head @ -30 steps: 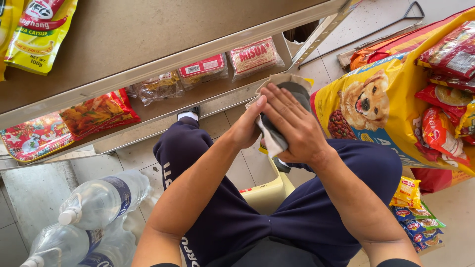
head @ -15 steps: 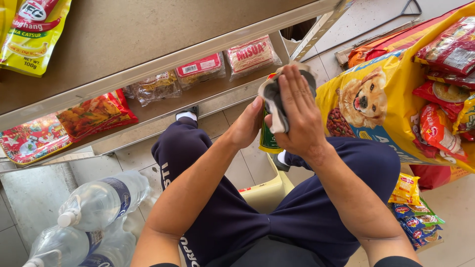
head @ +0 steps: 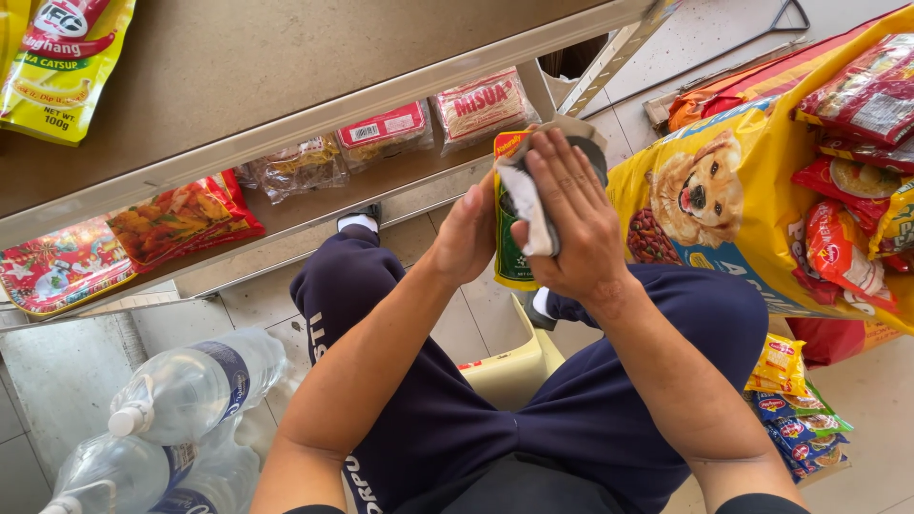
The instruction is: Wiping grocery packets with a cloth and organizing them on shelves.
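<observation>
Person sits on a pale stool (head: 514, 366), knees apart, both hands raised in front of a low metal shelf (head: 314, 119). Left hand (head: 466, 233) props a green pouch (head: 511, 243) from its left edge, palm against it, fingers mostly hidden behind, so I can't tell how tightly they close. Right hand (head: 571, 224) lies flat over the front, fingers (head: 557, 157) spread and curled over a grey-white cloth (head: 533, 214) pressed on the pouch.

Pouch: upright, held in the air between the two hands, above the lap. Green body, yellow-orange top band, glossy film, flat-sided. Likely light, soft, crinkly and a bit slippery; it would buckle if squeezed mid-panel. Best hold looks like the side seams or the stiff top seal. Cloth is limp and will bunch under the fingers.

Beyond the fingers: small clear noodle packs (head: 381, 133) on the lower shelf. Right of the right hand: big yellow dog-food sack (head: 724, 200) with red sachets (head: 857, 105) on top. Below and left of the left hand: water bottles (head: 186, 390) on the floor.
</observation>
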